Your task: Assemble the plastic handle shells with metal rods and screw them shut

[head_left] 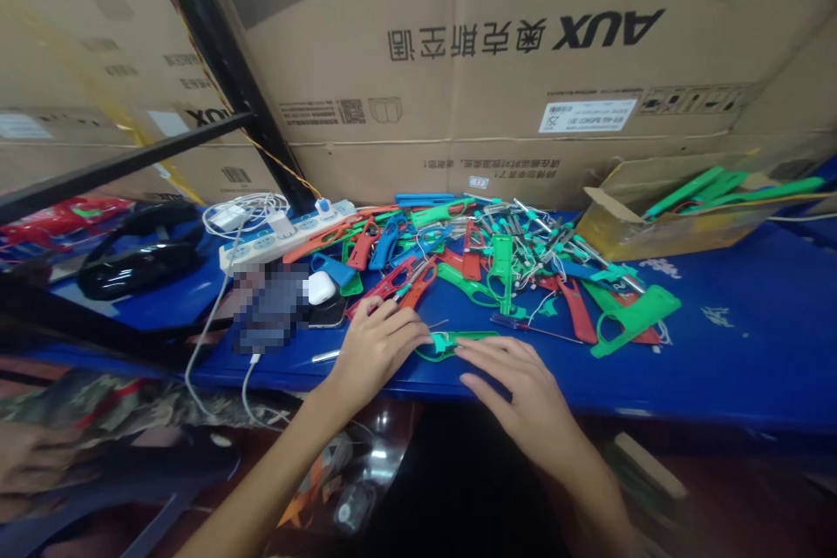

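Observation:
A green gun-shaped plastic lighter casing (428, 354) lies at the table's front edge between my hands, with a teal part (443, 342) set in it. My left hand (383, 344) has its fingers bent over the casing's left end and grips it. At the casing's middle, my right hand (513, 370) presses its fingertips together on a small piece by the teal part, too small to make out; its thumb sits lower. A screwdriver (540, 329) lies just behind the right hand. Left of the left hand is a metal tube (325, 357).
Behind the hands spreads a pile of red, blue and green casings (385, 244) and teal parts with wires (523, 231). A carton (628, 227) holds green casings at right. A power strip (288, 235), a phone (271, 309) and a white earbud case (320, 288) sit left. Another person's hand (32, 462) shows lower left.

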Motion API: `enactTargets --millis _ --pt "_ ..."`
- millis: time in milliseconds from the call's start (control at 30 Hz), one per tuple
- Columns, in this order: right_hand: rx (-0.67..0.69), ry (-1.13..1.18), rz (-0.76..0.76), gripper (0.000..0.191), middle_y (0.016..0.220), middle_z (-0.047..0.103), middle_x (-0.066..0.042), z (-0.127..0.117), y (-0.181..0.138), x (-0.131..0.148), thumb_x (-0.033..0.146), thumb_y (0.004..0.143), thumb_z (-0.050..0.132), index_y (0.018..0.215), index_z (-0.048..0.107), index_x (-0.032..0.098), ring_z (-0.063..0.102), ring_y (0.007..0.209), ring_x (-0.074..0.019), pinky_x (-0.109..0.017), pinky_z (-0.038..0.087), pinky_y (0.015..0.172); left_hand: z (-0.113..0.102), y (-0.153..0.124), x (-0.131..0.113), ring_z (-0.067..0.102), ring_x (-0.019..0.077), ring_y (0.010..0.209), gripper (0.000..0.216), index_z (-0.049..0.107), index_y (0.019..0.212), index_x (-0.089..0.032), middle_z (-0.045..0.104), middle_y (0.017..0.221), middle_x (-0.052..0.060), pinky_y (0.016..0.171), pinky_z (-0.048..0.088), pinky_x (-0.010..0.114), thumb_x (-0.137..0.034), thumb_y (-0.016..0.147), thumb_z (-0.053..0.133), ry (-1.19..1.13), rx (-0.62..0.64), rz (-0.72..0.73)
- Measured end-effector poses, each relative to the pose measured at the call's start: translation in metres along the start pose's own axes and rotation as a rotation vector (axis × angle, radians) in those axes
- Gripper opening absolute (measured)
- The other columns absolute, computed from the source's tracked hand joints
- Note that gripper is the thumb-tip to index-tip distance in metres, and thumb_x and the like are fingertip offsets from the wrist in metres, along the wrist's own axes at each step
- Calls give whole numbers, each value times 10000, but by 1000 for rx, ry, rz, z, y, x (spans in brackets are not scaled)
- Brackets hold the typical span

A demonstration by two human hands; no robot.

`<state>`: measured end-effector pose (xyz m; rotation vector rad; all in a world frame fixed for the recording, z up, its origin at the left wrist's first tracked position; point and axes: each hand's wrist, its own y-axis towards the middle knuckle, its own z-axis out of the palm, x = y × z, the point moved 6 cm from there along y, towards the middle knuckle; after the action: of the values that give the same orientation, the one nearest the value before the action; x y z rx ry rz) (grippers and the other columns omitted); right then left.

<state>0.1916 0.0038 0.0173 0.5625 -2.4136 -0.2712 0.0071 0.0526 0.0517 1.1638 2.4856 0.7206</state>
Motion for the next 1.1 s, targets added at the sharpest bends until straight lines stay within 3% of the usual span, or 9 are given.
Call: enactTargets --millis 367,633,900,967,1100 --pt "20 -41 -2 312 1361 686 -11 1 1 1 319 1063 547 1353 661 308 603 1241 -249 -486 463 1060 4 -6 -1 583 191 846 135 733 981 -198 727 886 19 822 379 360 -242 1015 610 -25 30 47" --pt "-79 -217 -55 388 1304 687 -65 8 2 7 415 1083 484 1434 576 280 602 1138 -259 -456 441 954 -2 -19 -9 558 223 954 238 698 1229 -201 671 1072 71 874 417 403 -235 1018 593 -48 96 -17" --pt "-146 -383 -147 369 1186 684 -80 13 5 18 421 1104 396 1329 664 304 575 1024 -256 -441 377 862 0 -26 -3 570 262 1139 395 561 1391 -192 618 1231 117 956 435 410 -288 1011 611 -109 57 -139" --pt "-142 -383 -147 382 1187 675 -81 13 4 17 433 1100 391 1340 657 299 568 1016 -259 -437 373 858 -3 -28 2 566 260 1162 388 553 1379 -193 619 1245 114 973 430 407 -285 1008 619 -126 18 -204" --pt "-152 -381 -149 385 1177 670 -73 14 4 17 433 1100 386 1336 659 298 562 1010 -259 -438 370 862 -7 -34 7 581 235 1084 155 637 1166 -204 674 1128 68 933 412 394 -199 1025 572 -126 -26 -284"
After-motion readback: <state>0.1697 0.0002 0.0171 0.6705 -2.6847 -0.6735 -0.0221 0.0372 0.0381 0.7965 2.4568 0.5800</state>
